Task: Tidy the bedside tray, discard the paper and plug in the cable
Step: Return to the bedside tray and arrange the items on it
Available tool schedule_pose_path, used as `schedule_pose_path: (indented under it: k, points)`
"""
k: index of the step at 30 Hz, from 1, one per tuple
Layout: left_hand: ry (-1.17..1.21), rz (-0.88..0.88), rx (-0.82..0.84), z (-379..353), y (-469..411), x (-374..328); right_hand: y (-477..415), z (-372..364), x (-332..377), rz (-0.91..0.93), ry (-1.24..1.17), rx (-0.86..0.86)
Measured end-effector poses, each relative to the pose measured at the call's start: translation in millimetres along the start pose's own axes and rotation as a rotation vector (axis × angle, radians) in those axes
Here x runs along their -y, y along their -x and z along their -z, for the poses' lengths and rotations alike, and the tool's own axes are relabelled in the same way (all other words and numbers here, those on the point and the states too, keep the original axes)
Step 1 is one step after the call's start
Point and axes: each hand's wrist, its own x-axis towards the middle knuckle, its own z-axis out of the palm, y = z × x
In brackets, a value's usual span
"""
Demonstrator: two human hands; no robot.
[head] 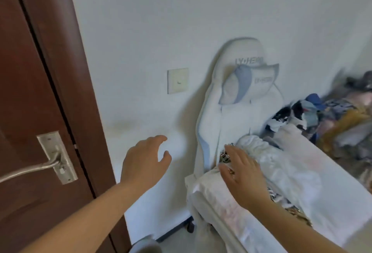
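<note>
A: How are the two bare hands posed?

B: The left hand [146, 159] is held out in front of the pale painted wall [141, 31], palm turned away, fingers loosely curved and spread, the thumb apart from them. Nothing is gripped by it. The forearm is extended up from the lower left corner.

A: And the other?

B: The right hand [242, 174] is stretched flat, fingers together and extended, with nothing held in it. It is laid over the soft white crumpled cloth [281, 172] heaped on the white padded high-backed chair [237, 100]; whether the cloth is actually touched cannot be told. A small ring is seen on one finger.

A: What is noted of materials and shapes?

B: A smooth, dark reddish-brown wooden door [30, 91] is seen on the left, fitted with a brushed metal lever handle [40, 167] on a rectangular plate. A square cream plastic wall plate [178, 80] is mounted flat on the wall between door and chair. The chair's back is tall and rounded, trimmed in light blue, with a cushioned headrest. A blurred, many-coloured pile of rumpled clothes [332, 120] is spread at the right.

A: Where are the tray, the paper and the cable?

B: None of them can be made out.
</note>
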Motion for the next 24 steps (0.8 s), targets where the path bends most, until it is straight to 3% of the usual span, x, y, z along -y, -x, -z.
schedule_pose_path:
  k: [9, 24]
  points:
    - [0.116, -0.437, -0.045, -21, -25, -226, 53, 198, -90, -0.186, 0.29, -0.252]
    - [0.334, -0.898, 0.001, -144, 79, -636, 253, 436, -328, -0.517, 0.571, -0.334]
